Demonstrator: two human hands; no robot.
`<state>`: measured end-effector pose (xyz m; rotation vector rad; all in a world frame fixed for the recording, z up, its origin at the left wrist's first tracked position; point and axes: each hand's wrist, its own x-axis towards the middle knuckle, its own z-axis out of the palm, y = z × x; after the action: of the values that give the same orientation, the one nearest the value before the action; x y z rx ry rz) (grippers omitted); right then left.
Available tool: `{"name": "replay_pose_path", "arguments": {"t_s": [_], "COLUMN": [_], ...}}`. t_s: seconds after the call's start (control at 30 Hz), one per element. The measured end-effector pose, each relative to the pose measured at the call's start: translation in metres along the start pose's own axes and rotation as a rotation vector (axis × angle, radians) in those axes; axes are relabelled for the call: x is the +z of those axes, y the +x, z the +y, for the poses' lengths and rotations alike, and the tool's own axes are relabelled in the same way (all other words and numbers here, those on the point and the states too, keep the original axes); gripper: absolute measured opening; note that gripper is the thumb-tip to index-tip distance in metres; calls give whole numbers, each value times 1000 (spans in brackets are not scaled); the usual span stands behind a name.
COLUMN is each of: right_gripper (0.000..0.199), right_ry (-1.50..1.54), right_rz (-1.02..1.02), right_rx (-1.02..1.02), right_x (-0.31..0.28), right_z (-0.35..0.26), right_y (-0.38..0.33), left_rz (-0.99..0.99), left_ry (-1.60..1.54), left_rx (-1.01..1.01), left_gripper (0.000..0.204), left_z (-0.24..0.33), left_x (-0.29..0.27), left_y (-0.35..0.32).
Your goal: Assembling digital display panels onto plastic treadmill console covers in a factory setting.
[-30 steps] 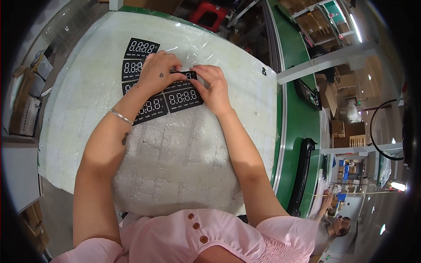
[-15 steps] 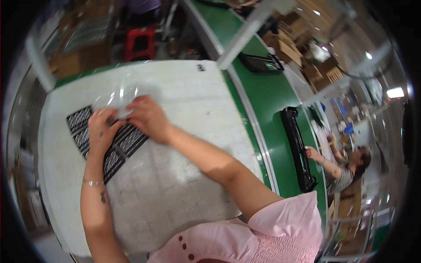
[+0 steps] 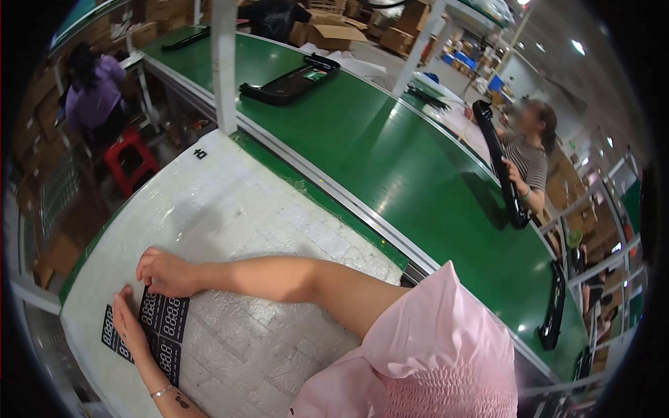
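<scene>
Several black display panels [image 3: 171, 317] lie on the white bench [image 3: 240, 216], long axes running toward the right hand [image 3: 167, 274], its fingers curled at their far edge, grip unclear; the left hand [image 3: 128, 322] crosses them, fingers straight, unclenched.

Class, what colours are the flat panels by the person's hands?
The flat panels are black with white digit shapes, clearest in the head view.
</scene>
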<state>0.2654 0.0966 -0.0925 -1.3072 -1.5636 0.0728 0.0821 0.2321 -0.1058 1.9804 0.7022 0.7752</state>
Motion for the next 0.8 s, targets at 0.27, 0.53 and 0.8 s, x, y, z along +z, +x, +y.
{"name": "replay_pose_path", "arguments": {"t_s": [0.27, 0.53, 0.8], "right_gripper": [16, 102, 104], "right_ry": [463, 258, -861], "right_rz": [355, 629, 452], "right_rx": [116, 677, 763], "right_x": [-94, -327, -399], "right_z": [-3, 19, 141], "right_y": [26, -49, -66], "left_rz": [91, 44, 93], "left_ry": [85, 158, 255], "left_rx": [-114, -80, 44], "left_gripper": [49, 37, 24], "left_z": [-15, -23, -3], "left_x": [-26, -30, -15], "left_y": [0, 5, -6]}}
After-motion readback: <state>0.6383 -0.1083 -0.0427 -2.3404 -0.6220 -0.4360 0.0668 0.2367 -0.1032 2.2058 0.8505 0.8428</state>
